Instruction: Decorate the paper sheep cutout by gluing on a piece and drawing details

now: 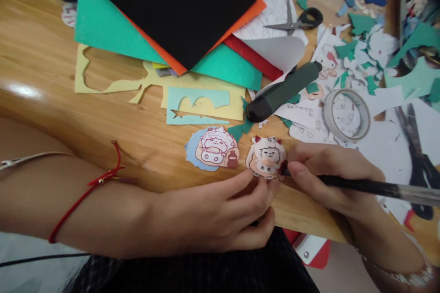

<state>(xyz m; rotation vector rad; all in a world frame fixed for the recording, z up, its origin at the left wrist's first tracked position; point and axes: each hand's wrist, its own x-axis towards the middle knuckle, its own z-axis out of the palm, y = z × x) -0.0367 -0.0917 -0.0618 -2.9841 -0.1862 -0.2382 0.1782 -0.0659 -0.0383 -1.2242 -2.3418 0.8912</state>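
Observation:
A small layered craft-foam figure [263, 159], cream and peach with a drawn face and red tips on top, is at the table's near edge. The curled fingers of my left hand [220, 210] grip its lower edge. My right hand [333, 174] is closed around a black pen [364, 185], its tip hidden by my fingers at the figure's right side, beside a dark red piece. Left of the figure lies a flat printed cutout [215, 149] of a similar character on a blue backing, with a brown bottle drawn on it.
Black [178, 4], orange and green foam sheets overlap at the back. A dark green tube-shaped case [285, 91] lies in front of them. Scissors [292, 23], a tape roll [347, 114], paper and green scraps crowd the right. A second pair of scissors [417, 160] rests farther right.

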